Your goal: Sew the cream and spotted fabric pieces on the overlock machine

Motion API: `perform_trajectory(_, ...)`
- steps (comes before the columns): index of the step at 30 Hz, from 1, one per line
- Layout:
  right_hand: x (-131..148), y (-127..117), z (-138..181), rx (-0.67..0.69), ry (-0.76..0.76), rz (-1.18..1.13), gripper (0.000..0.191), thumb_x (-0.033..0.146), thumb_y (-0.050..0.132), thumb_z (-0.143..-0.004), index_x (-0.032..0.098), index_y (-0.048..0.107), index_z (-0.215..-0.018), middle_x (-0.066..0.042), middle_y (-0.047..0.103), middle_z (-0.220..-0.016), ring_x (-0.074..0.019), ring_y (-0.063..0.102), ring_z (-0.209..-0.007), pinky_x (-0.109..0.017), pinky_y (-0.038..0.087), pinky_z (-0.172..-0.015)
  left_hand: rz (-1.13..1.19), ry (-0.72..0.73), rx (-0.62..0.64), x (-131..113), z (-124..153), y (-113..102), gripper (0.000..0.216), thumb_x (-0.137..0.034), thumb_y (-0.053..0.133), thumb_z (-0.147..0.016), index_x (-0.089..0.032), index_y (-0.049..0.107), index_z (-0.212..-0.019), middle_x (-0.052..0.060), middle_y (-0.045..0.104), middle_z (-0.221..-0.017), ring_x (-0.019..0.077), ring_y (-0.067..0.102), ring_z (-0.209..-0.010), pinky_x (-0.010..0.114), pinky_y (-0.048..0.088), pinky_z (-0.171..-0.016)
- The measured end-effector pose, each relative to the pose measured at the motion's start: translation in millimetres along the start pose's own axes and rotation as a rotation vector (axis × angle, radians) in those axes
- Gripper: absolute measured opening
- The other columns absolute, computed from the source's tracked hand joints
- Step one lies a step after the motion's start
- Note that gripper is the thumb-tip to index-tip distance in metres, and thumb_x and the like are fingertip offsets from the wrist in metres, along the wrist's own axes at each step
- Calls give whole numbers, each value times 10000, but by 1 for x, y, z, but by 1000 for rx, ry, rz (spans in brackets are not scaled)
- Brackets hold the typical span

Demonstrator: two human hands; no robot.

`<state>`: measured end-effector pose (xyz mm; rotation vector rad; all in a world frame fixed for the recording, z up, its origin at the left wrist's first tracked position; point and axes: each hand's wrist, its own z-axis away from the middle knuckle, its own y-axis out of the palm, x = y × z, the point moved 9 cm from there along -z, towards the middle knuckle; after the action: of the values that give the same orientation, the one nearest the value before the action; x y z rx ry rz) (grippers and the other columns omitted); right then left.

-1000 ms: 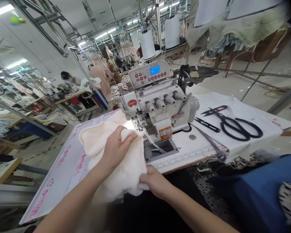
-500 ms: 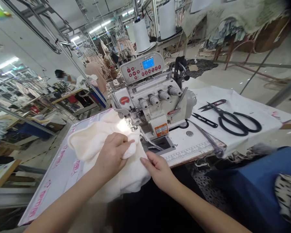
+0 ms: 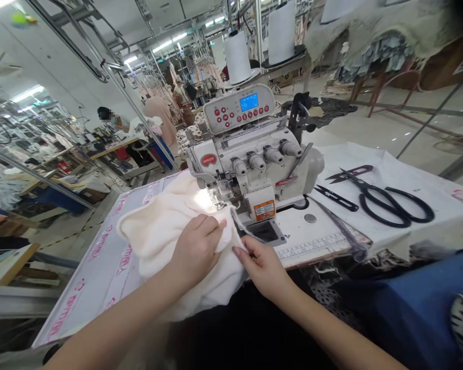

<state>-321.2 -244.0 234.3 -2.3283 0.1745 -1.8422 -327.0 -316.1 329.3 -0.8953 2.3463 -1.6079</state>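
A cream fleecy fabric piece [image 3: 158, 231] lies bunched on the sewing table [image 3: 100, 267] in front of a white overlock machine [image 3: 254, 159]. My left hand [image 3: 198, 246] rests on top of the fabric with its fingers curled into it, just short of the presser foot. My right hand [image 3: 260, 264] pinches the fabric's right edge beside the machine's front plate. A thread chain trails from the needle area past my right fingers.
Large black scissors [image 3: 393, 203], a thread snipper [image 3: 337, 198] and a second snipper [image 3: 351, 172] lie on white cloth right of the machine. Two thread cones [image 3: 237, 56] stand behind. A blue cloth bin [image 3: 412, 303] sits at lower right. A co-worker [image 3: 106, 115] sits far left.
My right hand came up from the fabric's lower hem to its right edge near the machine. My left hand flattened and pushed the fabric closer to the presser foot.
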Motion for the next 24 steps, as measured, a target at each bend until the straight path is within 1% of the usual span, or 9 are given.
perform_trajectory(4,4,4,5,8,2,47,228,259,467,-825,190,373,-629,41,391,-595,-120,397,-582,-226,284,-534,-19,-7,-2,-2,0,-2,226,-132,516,-764,-77,576,-975,73,518,-735,190,426,-709,336,447,-619)
perform_trajectory(9,2,6,11,5,14,44,271,244,467,-833,188,342,-598,38,380,-596,-117,395,-582,-223,283,-527,-45,19,-37,-10,5,-3,271,-104,497,-764,-52,549,-1025,68,526,-730,187,437,-693,323,450,-585)
perform_trajectory(11,2,5,6,-5,-7,42,264,240,478,-828,187,360,-598,36,391,-597,-119,402,-584,-227,290,-532,-67,18,-31,-12,1,0,263,-105,487,-768,-54,549,-1019,63,524,-719,186,439,-685,322,453,-588)
perform_trajectory(14,1,5,-3,-16,-34,8,208,228,489,-822,184,433,-627,26,441,-621,-131,431,-611,-238,323,-562,-101,-19,-16,-10,-7,3,220,-117,474,-774,-66,569,-965,65,519,-709,189,437,-672,329,455,-588)
perform_trajectory(17,-4,8,-4,-29,-25,-38,151,212,528,-795,183,476,-657,18,465,-654,-138,449,-635,-247,345,-579,-92,-71,-17,-6,-6,-2,214,-103,461,-768,-90,574,-948,79,539,-756,202,462,-708,353,455,-619)
perform_trajectory(19,-11,13,2,-22,14,-137,59,204,546,-782,190,504,-744,12,494,-695,-138,465,-640,-246,362,-579,-88,-131,-74,3,7,-15,253,-68,453,-751,-120,565,-972,99,559,-893,224,493,-820,388,452,-698)
perform_trajectory(20,-14,16,7,-19,30,-215,61,198,545,-783,198,507,-831,6,519,-740,-136,478,-643,-246,374,-582,-100,-175,-113,10,18,-25,274,-54,453,-741,-133,560,-980,110,551,-975,240,494,-891,411,443,-750)
perform_trajectory(22,-19,19,15,-29,34,-379,255,183,529,-793,228,447,-1029,-12,554,-879,-127,500,-652,-248,396,-600,-158,-288,-166,29,46,-43,298,-41,458,-723,-146,556,-984,128,507,-1095,270,468,-1002,449,412,-839)
perform_trajectory(24,-21,16,22,-69,12,-430,361,175,519,-797,252,382,-1123,-17,547,-933,-120,498,-644,-249,399,-607,-230,-381,-156,48,76,-59,284,-60,458,-715,-143,556,-968,142,494,-1098,288,462,-1019,458,400,-866)
